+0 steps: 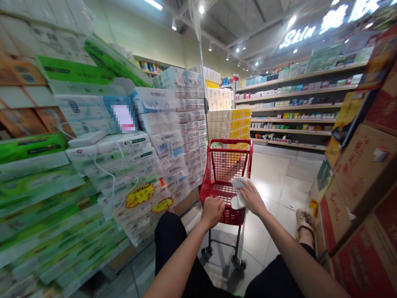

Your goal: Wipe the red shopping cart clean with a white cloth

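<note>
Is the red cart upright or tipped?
Upright: the red cart stands with its wheels on the tiled floor, the left hand on its near edge.

wall: pale green | floor: glossy tiles | stocked shelves | lit spotlights | glowing "Skin" sign

Inside a shop: tissue packs with price tags tower at nine o'clock, a red shopping cart stands at five, and a lit "Skin" sign glows above stocked shelves at two.
</note>
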`<control>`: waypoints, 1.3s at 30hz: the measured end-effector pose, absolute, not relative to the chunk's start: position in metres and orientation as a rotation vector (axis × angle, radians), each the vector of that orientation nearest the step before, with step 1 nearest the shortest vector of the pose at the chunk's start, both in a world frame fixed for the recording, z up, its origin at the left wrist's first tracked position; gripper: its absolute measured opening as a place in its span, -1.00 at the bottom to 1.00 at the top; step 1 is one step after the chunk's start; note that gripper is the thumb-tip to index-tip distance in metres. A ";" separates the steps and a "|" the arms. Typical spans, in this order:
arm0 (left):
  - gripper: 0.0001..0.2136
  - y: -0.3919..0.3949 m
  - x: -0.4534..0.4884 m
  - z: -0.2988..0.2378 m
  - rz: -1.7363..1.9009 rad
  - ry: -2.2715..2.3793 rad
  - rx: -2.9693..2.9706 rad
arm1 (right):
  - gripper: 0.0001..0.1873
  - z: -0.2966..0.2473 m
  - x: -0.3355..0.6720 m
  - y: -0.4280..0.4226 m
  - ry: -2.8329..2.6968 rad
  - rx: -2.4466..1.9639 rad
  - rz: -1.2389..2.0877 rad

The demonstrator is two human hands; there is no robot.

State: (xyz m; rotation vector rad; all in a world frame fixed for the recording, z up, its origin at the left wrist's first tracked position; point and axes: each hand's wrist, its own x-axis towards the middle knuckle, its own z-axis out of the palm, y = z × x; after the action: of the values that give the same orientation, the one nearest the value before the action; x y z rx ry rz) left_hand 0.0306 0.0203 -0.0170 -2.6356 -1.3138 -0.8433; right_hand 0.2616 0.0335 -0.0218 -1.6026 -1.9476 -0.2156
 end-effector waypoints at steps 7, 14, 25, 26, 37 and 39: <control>-0.72 0.020 0.032 -0.015 -0.847 -1.324 -2.611 | -0.55 -0.045 0.235 -0.013 -1.973 -1.543 -0.257; -0.70 0.006 0.036 -0.015 -0.894 -1.258 -2.681 | -0.51 -0.041 0.281 0.036 -2.002 -1.523 -0.256; -0.72 0.002 0.029 -0.013 -0.864 -1.283 -2.603 | -0.52 -0.048 0.255 0.018 -1.917 -1.582 -0.338; -0.73 0.003 0.028 -0.013 -0.856 -1.289 -2.593 | -0.53 -0.049 0.245 0.006 -1.930 -1.565 -0.375; -0.70 0.014 0.019 -0.014 -0.849 -1.245 -2.656 | -0.52 -0.040 0.223 -0.024 -2.066 -1.441 -0.378; -0.70 0.015 0.020 -0.015 -0.853 -1.226 -2.664 | -0.51 -0.039 0.237 -0.015 -2.072 -1.439 -0.302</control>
State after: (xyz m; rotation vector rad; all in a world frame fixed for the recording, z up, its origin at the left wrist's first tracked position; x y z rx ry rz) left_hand 0.0198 0.0147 -0.0145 -2.6637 -1.2260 -0.8525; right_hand 0.2365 -0.0148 -0.0390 -1.4390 -2.0723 -0.3019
